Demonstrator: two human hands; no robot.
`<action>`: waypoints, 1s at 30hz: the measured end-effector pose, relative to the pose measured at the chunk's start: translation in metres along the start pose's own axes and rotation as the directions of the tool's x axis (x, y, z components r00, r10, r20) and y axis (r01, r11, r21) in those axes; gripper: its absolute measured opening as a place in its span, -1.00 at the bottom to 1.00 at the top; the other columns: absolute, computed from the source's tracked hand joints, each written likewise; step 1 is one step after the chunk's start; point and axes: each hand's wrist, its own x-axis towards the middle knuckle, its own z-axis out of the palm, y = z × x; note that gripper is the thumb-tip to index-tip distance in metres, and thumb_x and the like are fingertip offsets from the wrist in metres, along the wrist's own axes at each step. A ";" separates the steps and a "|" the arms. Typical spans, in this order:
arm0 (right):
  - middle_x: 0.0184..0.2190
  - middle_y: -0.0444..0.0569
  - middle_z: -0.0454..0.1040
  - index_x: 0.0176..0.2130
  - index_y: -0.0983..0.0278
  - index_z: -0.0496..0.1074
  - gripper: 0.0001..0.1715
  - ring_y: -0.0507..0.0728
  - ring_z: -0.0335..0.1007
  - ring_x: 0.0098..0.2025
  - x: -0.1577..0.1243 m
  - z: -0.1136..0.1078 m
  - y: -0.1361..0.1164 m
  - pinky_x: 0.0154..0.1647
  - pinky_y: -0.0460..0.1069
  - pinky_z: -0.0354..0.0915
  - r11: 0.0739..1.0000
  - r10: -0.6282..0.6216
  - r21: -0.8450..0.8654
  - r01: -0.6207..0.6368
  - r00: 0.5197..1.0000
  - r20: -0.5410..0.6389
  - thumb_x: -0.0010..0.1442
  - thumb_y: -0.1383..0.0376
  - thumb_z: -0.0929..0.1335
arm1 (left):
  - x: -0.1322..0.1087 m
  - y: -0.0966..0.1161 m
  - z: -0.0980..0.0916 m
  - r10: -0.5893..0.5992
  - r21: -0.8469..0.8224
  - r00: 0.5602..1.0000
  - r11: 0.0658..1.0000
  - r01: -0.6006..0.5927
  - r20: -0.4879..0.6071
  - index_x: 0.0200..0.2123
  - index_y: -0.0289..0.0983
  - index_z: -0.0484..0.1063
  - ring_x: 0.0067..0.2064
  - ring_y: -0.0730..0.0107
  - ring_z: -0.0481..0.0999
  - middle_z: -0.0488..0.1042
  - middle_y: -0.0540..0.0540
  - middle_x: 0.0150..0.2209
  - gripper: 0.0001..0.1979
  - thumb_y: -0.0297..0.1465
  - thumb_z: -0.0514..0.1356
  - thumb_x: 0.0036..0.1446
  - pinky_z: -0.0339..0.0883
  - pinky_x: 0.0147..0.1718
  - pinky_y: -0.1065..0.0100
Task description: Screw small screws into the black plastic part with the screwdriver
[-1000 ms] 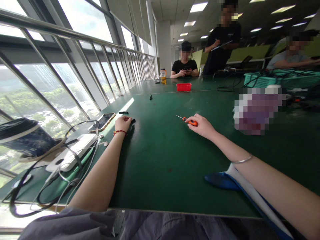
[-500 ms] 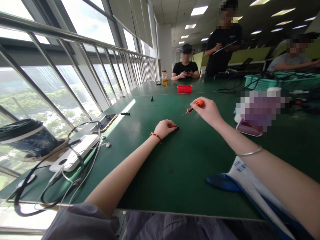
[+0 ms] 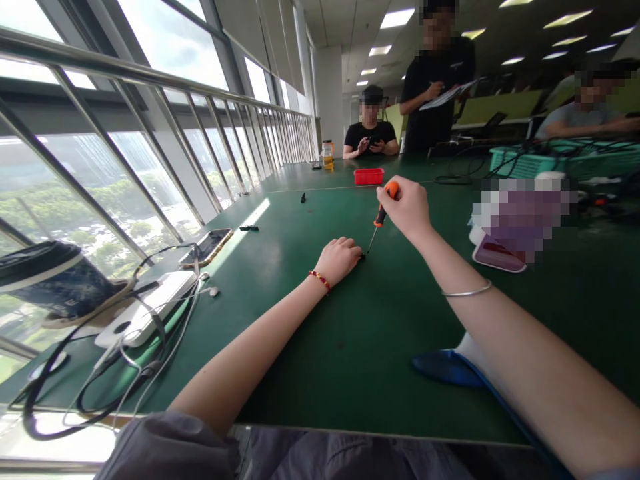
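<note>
My left hand rests on the green table with its fingers curled over a small black part that is mostly hidden. My right hand grips a small screwdriver with an orange handle nearly upright. The screwdriver's tip points down at the black part beside my left fingers. A red bead bracelet is on my left wrist and a thin silver bangle on my right forearm.
A phone, a white device and tangled cables lie at the left edge by the window rail. A red box, small black bits, a blue-white glove and a pink phone lie around. Three people are at the far end.
My left hand slid from the left edge to the table's middle with the black part. My right hand lifted the screwdriver, turned it upright and brought its tip down to the part.
</note>
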 end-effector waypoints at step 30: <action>-0.64 -0.15 0.22 -0.56 0.20 0.15 -0.70 0.06 0.15 -0.54 -0.005 0.004 -0.002 -0.49 -0.05 0.04 0.998 -0.007 -0.054 0.011 0.997 0.071 0.09 0.12 0.26 | -0.002 0.002 -0.005 0.058 0.059 0.998 0.996 -0.059 0.034 -0.19 -0.27 0.49 -0.17 0.28 0.36 0.45 -0.15 -0.24 -0.72 -0.42 -0.02 0.25 0.16 -0.23 0.30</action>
